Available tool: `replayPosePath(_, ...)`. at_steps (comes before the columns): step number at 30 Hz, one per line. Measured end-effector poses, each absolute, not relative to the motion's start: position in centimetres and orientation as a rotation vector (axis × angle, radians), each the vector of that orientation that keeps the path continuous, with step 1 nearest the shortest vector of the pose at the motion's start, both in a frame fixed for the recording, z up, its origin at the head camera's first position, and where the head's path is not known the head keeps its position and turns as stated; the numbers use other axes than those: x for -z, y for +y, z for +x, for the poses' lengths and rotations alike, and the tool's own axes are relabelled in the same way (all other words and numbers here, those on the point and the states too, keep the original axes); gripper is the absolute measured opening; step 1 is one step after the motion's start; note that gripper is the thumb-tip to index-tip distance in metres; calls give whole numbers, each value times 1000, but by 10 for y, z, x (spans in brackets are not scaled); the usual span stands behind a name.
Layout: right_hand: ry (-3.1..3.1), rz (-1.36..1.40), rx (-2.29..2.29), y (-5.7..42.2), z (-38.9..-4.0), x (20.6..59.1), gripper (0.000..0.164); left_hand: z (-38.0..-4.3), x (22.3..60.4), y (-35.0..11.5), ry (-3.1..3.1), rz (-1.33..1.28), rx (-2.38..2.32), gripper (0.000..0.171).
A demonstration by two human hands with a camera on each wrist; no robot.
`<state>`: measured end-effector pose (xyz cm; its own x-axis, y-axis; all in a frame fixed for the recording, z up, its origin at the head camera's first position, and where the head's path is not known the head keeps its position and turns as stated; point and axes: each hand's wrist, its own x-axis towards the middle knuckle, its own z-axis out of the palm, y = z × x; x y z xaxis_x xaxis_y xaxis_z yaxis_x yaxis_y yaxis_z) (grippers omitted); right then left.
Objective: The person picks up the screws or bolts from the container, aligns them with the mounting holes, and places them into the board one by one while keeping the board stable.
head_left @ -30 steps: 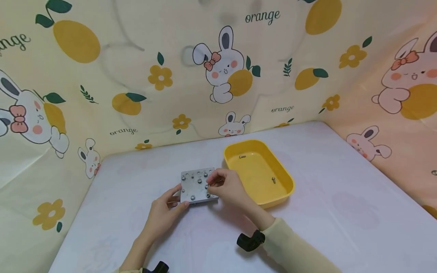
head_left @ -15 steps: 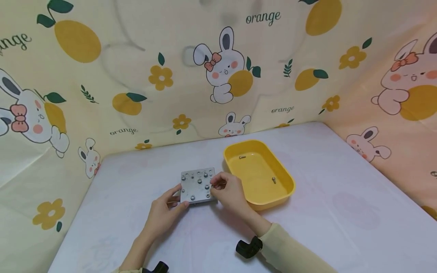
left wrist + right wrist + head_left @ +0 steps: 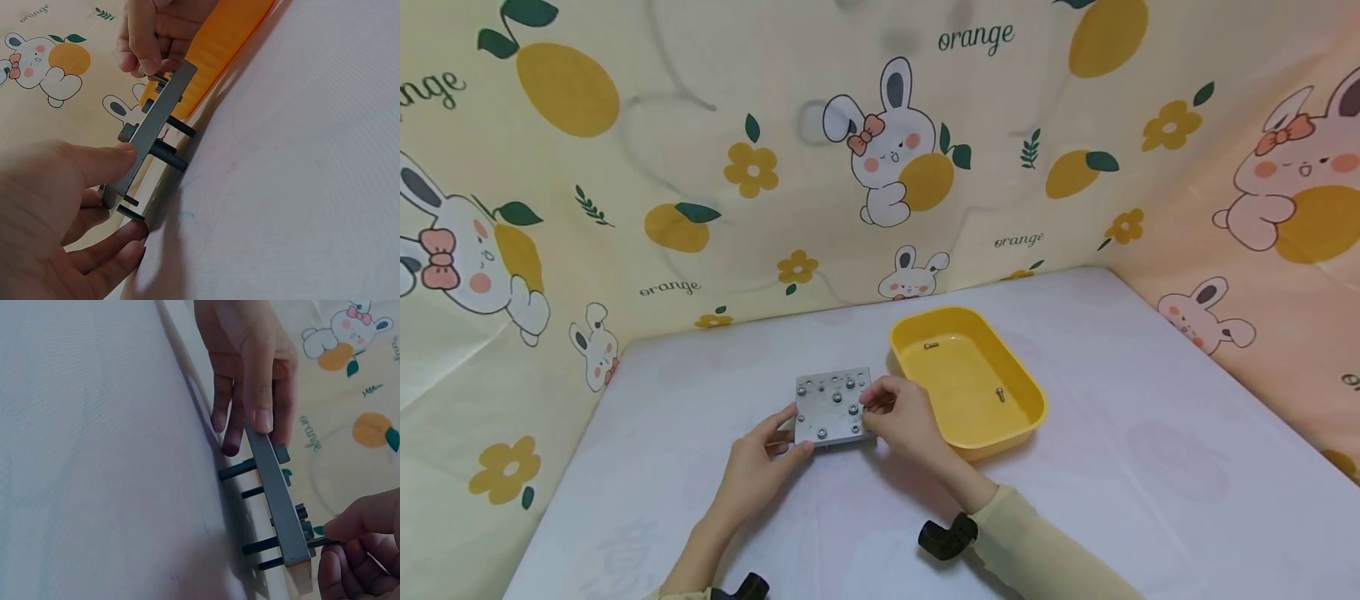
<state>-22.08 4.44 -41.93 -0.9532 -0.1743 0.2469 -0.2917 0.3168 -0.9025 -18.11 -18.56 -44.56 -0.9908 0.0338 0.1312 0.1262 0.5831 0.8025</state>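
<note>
A square silver metal plate [image 3: 818, 413] with several holes and socket-head bolts in it is held up off the table. My left hand [image 3: 762, 468] grips its left edge, thumb at the near side and fingers behind. In the right wrist view, threaded bolt shanks [image 3: 261, 545] stick out beneath the plate. My right hand [image 3: 912, 421] is at the plate's right edge, its thumb and fingertips pinching a thin dark screw [image 3: 317, 542] whose end meets the plate's top face. Most of that screw is hidden by the fingertips.
Right of the plate stands a yellow tray [image 3: 955, 379], close behind my right hand. Two small screws lie in it, one near the far end [image 3: 931, 345] and one near the right side [image 3: 1000, 394]. A printed cloth [image 3: 760, 242] rises behind the white table [image 3: 685, 417].
My right hand has shifted slightly right and down along the plate's right edge, then stayed there. The left hand and plate have hardly moved.
</note>
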Motion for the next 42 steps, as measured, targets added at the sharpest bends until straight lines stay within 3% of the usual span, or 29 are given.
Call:
replayPosePath(28,-2428,443,-1778,42,-219,425,15,-180,445,-186,-2696,-146,1385,63)
replayPosePath(35,-2444,320,-1684,53,-213,398,8,-181,447,-185,-2697,-161,1379,64)
replayPosePath(42,-2439,148,-1686,115,-220,356,12,-180,447,-185,-2704,-140,1352,64)
